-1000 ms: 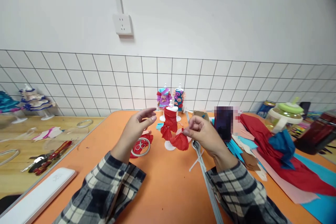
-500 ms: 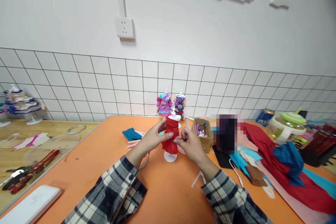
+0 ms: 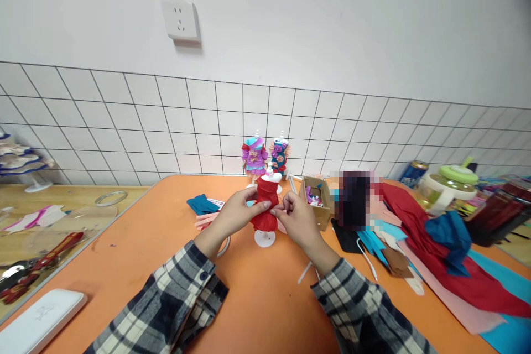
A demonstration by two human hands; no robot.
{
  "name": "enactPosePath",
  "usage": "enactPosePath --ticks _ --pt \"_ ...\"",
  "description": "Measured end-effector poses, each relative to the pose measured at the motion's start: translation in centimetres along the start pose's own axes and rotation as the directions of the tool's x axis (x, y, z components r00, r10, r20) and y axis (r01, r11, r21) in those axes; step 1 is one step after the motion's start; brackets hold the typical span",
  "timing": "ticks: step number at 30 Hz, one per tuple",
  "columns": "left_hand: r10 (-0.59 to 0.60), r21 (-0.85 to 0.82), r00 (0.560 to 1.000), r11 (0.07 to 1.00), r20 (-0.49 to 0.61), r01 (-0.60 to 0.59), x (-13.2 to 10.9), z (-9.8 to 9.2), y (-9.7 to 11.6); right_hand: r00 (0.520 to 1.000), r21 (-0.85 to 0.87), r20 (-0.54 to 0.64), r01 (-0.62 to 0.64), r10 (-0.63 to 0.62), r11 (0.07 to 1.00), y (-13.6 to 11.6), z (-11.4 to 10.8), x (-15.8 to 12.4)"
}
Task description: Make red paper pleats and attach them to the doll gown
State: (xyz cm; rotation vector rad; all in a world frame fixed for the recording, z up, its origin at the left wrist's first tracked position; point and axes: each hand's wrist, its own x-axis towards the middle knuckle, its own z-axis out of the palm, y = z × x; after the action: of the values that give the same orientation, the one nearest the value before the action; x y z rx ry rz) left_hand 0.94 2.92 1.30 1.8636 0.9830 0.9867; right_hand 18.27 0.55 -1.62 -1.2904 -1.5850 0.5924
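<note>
A small white dress-form mannequin (image 3: 271, 176) stands upright on its round base (image 3: 264, 239), wrapped in red cloth (image 3: 264, 192) like a dress. From the left, my left hand (image 3: 235, 213) curls around the cloth, its thumb lying across the front at the waist. At the right side of the waist, my right hand (image 3: 299, 222) pinches the cloth between thumb and forefinger, close to the left thumb. The cloth is drawn in at that height and flares below. My left fingers behind the form are mostly hidden.
Two more dressed mannequins, one in purple (image 3: 254, 157) and one in blue (image 3: 279, 156), stand behind. A cardboard box (image 3: 321, 215) is right of my right hand. Cloth pieces (image 3: 415, 232) spread at the right, near a jug (image 3: 446, 191). A white device (image 3: 41, 318) lies front left.
My head view has shifted slightly, tilting down and right. My right fingertips have come closer to my left thumb at the waist. Both hands stay on the red cloth.
</note>
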Motion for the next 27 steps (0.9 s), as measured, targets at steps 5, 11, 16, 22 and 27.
enactPosePath --ticks 5,11,16,22,27 --pt "0.012 -0.009 1.000 1.000 0.009 -0.012 -0.01 -0.06 -0.16 1.000 -0.063 -0.005 -0.011 0.011 0.998 0.16 -0.16 0.07" --pt "0.023 -0.001 1.000 1.000 -0.001 -0.023 0.13 0.04 -0.55 1.000 -0.119 -0.006 -0.010 0.009 0.993 0.57 -0.14 0.11" --pt "0.025 0.013 1.000 1.000 -0.008 -0.025 0.06 0.23 -0.53 0.999 -0.183 -0.036 0.001 -0.007 0.983 0.36 -0.16 -0.06" --pt "0.009 0.015 1.000 1.000 0.005 -0.009 0.00 0.06 -0.41 0.997 -0.295 -0.065 0.022 -0.043 0.955 -0.03 -0.45 -0.27" --pt "0.006 0.008 1.000 1.000 -0.012 -0.006 0.05 0.01 -0.63 0.978 -0.341 0.018 0.201 -0.208 0.918 0.20 -0.51 -0.20"
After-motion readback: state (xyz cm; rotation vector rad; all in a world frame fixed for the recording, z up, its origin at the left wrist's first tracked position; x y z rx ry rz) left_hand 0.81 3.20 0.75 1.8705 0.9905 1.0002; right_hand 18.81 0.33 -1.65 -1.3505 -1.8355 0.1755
